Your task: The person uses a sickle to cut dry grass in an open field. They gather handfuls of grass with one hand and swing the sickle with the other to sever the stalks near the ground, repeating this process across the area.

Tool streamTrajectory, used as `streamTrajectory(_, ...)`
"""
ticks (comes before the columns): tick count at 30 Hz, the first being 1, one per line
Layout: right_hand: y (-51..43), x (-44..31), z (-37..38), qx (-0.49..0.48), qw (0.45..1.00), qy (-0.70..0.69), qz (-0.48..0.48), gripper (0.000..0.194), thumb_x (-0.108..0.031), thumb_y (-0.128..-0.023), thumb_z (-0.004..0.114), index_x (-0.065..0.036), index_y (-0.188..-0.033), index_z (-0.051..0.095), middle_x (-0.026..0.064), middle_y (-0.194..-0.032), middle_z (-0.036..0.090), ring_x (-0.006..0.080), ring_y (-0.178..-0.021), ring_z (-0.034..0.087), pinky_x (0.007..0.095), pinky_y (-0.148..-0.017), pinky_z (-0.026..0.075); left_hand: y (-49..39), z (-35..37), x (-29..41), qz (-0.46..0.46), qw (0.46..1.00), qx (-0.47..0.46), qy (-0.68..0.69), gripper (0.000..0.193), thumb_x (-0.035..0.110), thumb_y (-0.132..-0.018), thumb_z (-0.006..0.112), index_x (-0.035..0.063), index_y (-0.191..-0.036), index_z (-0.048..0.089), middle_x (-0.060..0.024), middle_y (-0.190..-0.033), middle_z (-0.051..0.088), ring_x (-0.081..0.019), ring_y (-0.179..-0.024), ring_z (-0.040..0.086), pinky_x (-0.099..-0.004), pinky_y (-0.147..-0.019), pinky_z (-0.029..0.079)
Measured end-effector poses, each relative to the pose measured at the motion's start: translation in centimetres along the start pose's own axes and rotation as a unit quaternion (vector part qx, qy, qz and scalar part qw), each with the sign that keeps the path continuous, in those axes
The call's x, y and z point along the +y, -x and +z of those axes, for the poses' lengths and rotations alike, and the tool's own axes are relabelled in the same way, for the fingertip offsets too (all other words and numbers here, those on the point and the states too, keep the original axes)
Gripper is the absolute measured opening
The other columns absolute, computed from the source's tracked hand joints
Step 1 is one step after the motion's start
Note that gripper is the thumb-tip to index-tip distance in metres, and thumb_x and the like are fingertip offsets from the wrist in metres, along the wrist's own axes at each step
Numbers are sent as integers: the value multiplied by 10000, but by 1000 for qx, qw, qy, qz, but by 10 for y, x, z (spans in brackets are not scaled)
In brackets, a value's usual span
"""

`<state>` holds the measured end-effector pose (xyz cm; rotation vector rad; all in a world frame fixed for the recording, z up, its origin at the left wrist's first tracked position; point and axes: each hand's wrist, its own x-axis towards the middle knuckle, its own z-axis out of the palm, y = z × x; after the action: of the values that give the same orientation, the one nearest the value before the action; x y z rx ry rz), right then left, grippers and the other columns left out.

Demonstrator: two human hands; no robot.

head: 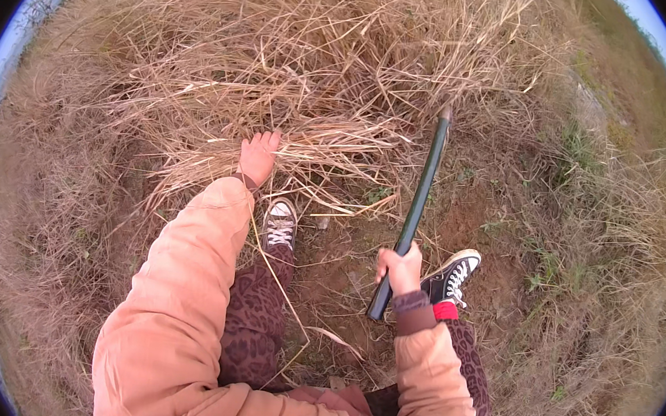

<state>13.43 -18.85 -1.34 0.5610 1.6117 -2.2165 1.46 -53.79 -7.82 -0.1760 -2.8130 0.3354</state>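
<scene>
My left hand (259,154) lies back up on a loose bundle of dry grass stalks (333,150), its fingers stretched forward and slightly apart. The bundle lies crosswise on the ground in front of my left foot. In my right hand (403,268) is the lower part of a long, slightly curved dark green tool handle (424,184). This handle points away from me, and its brownish far end (446,111) meets the standing grass. Any blade beyond that end is hidden in the stalks or too blurred to make out.
Tall dry grass (327,31) stands thick ahead. Bare reddish soil (469,216) shows between and beyond my feet. My left canvas shoe (280,227) is near the bundle, my right shoe (454,275) beside the handle. Shorter dry grass with green tufts (573,154) grows to the right.
</scene>
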Motion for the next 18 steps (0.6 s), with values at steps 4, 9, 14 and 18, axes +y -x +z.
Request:
streamTrajectory(4,3,14,-29,11,1000,-24,3,229,-2,-738,579,-41,-815,367,48,-555,451,132,-384,444,289,-332,398,0,1,-1,11,999,30,-13,436,129,-764,487,103,-1196,442,-38,-930,515,-205,-883,510,-394,-664,396)
streamTrajectory(9,-17,28,-38,82,984,-155,-29,169,7,-748,557,-25,-790,397,51,-546,436,152,-388,439,311,-337,389,-1,-3,0,2,1000,18,2,426,117,-764,481,105,-1188,445,-32,-924,510,-211,-889,504,-400,-678,394)
streamTrajectory(14,-16,-26,-25,118,977,-174,-21,141,-29,-768,542,-40,-753,402,9,-545,418,103,-418,418,270,-370,381,-1,-2,0,4,1000,-9,-10,570,123,-736,534,86,-1278,359,-39,-971,499,-219,-911,488,-388,-693,392)
streamTrajectory(18,7,-53,18,11,991,-84,-104,204,-3,-744,564,-18,-825,376,20,-559,441,123,-375,457,270,-321,398,0,-2,1,-3,1000,-17,-19,559,113,-734,525,92,-1269,365,-44,-981,503,-221,-913,491,-385,-703,401)
